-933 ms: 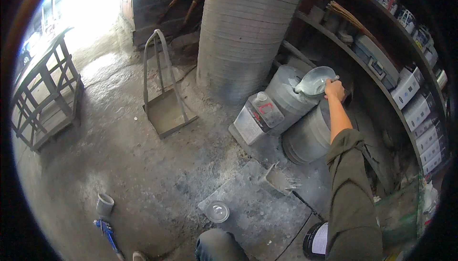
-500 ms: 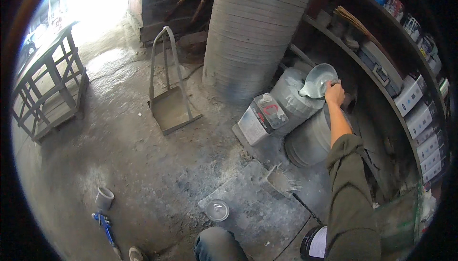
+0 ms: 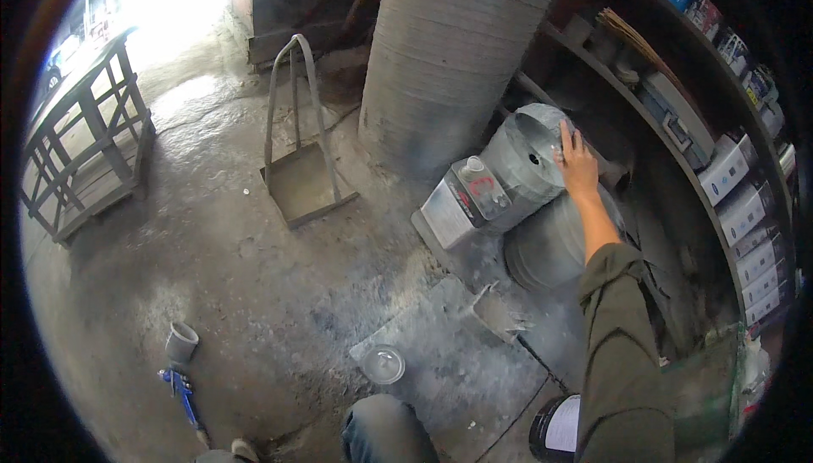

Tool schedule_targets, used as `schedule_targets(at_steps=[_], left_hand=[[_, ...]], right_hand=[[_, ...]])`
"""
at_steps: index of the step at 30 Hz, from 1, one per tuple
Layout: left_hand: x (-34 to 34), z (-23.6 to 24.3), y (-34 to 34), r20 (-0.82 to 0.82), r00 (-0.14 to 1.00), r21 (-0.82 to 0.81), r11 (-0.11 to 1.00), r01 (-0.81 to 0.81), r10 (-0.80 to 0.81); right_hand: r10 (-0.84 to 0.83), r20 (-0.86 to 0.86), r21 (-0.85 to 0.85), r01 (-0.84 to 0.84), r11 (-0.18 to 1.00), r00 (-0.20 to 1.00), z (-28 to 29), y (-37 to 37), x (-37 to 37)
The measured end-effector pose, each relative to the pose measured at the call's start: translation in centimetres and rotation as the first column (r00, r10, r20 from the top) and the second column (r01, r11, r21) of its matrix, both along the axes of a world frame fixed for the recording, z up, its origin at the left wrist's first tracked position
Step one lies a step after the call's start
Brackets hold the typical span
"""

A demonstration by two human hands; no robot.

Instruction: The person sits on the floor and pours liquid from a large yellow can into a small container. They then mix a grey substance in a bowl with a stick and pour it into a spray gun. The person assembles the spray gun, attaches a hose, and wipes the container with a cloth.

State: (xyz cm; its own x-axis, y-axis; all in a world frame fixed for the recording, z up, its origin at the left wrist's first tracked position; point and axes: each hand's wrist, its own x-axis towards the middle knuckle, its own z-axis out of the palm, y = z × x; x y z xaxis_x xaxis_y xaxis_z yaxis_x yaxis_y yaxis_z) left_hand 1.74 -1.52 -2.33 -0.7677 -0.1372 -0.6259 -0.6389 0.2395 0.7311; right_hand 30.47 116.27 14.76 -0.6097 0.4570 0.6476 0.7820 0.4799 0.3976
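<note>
My right hand (image 3: 577, 168) is at the top of a dusty grey drum (image 3: 517, 192), its fingers bent over a grey rounded shape; I cannot make out exactly what they grip. A dark round hole shows beside my thumb. A rectangular metal can (image 3: 457, 207) with a red mark stands against this drum's left side, and a second grey drum (image 3: 542, 247) is below my wrist. My left hand is out of view.
A metal-handled tray (image 3: 301, 192), wooden crate frame (image 3: 85, 141), round column (image 3: 440, 57), loaded shelves (image 3: 644, 107), a clear lid (image 3: 384, 364), scoop (image 3: 487, 315), dark bucket (image 3: 550, 429), grey cup (image 3: 181, 342) and blue spray gun (image 3: 185, 399) surround me. My knee (image 3: 381, 425) shows below.
The pale pouring container earlier in my right hand no longer shows clearly, and the drum's dark hole, where its spout was, is now visible. My fingers point more upward.
</note>
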Motion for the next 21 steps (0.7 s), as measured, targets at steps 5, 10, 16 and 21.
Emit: schedule_targets(at_steps=[5, 10, 16, 21], left_hand=[[-4.3, -3.4, 1.2, -0.024, 0.999, 0.013, 1.000, 0.022, -0.022], [-10.7, 0.4, 21.8, -0.068, 0.953, -0.034, 0.955, 0.295, -0.297], [-16.5, -4.1, 35.2, -0.029, 0.767, 0.178, 0.752, 0.635, -0.641], [-17.5, -9.6, 42.4, 0.032, 0.500, 0.258, 0.490, 0.833, -0.866]], right_hand=[[-0.015, -0.145, 0.002, 0.016, 1.000, 0.989, -0.1, -3.1, -2.3], [-0.337, -0.665, -0.381, 0.086, 0.921, 0.667, -0.3, -5.2, 3.0], [-0.504, -0.855, -0.254, -0.748, 0.613, -0.123, -6.3, -18.3, 4.8], [-0.810, -0.582, -0.526, -0.726, 0.443, -0.072, -16.0, -38.2, 5.4]])
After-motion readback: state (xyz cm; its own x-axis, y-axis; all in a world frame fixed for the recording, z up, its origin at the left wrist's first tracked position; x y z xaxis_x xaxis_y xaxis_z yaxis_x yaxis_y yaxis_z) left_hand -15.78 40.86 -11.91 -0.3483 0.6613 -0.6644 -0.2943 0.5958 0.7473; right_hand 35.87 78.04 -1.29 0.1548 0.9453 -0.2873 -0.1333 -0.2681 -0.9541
